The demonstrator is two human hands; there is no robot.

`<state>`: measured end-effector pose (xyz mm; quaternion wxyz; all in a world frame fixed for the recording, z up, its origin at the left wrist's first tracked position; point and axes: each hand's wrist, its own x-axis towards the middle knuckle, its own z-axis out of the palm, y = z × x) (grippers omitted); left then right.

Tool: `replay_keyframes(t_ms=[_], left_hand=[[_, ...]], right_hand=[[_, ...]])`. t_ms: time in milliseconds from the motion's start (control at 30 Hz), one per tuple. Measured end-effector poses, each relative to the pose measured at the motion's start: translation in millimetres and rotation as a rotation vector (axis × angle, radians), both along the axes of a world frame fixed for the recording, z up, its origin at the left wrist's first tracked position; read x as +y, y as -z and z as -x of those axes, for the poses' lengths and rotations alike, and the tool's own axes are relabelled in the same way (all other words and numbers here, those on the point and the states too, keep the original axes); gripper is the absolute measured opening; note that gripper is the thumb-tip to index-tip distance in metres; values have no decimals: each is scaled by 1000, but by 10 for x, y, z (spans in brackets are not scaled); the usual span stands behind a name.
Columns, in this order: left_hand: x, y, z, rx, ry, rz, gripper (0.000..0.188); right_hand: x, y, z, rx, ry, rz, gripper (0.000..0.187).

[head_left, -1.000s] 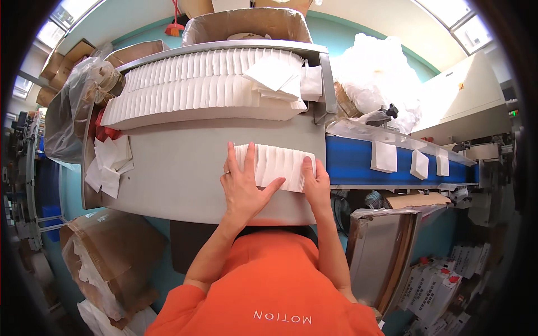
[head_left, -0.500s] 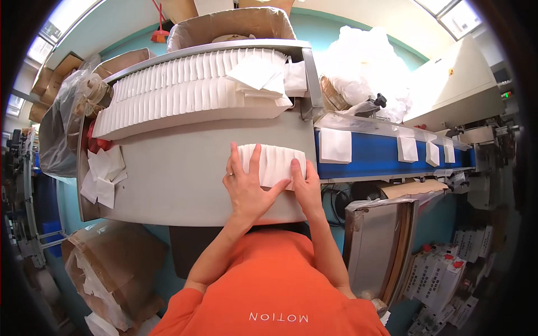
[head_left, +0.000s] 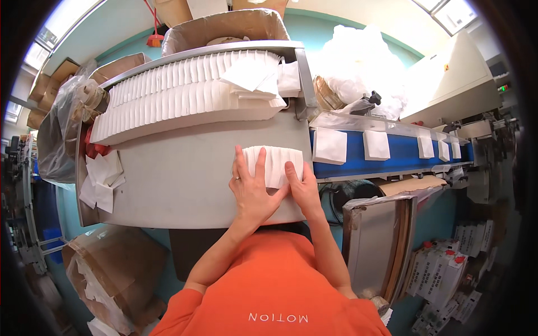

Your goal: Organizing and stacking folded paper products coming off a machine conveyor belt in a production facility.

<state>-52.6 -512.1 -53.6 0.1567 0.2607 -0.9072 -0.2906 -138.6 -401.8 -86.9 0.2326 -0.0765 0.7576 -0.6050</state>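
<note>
A short row of folded white paper napkins [head_left: 276,159] stands on edge near the right front of the grey metal table [head_left: 168,179]. My left hand [head_left: 253,187] grips its left end, two fingers stretched over the top and the thumb along the near side. At the right end, my right hand [head_left: 301,187] presses inward, its thumb lying on the front of the row. Both hands hold the row between them. Two long rows of similar napkins [head_left: 185,103] stand along the table's far side, with loose flat napkins [head_left: 252,75] lying on their right end.
A blue conveyor belt [head_left: 354,147] joins the table's right side and carries several white napkin stacks [head_left: 376,145]. Crumpled napkins [head_left: 103,179] lie at the table's left edge. A lined carton [head_left: 227,31] stands behind, and a torn brown carton [head_left: 115,263] at the lower left.
Napkin stacks on the belt have moved left, toward the table, and another shows at the far end. Both hands stay on the row, which looks slightly narrower.
</note>
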Motion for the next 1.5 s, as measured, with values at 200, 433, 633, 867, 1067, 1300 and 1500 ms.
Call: replay_keyframes(t_ms=[200,433,633,867,1067,1300,1500], left_hand=[[-87,50,-12,-15,-44,7,87],[-14,131,16,82,67,-83,79],[19,82,14,41,-26,6,76],[48,144,43,100,71,-156,73],[70,51,62,111,47,-34,67],[61,67,81,189,84,-190,72],[130,135,104,209,71,-504,94]], right_hand=[[324,87,52,-628,100,270,28],[217,89,134,-169,38,9,52],[323,97,56,-589,-5,237,34],[343,93,167,-333,174,213,47],[253,130,27,-319,38,266,36],[531,131,240,-496,347,365,46],[241,124,64,-40,-32,41,46]])
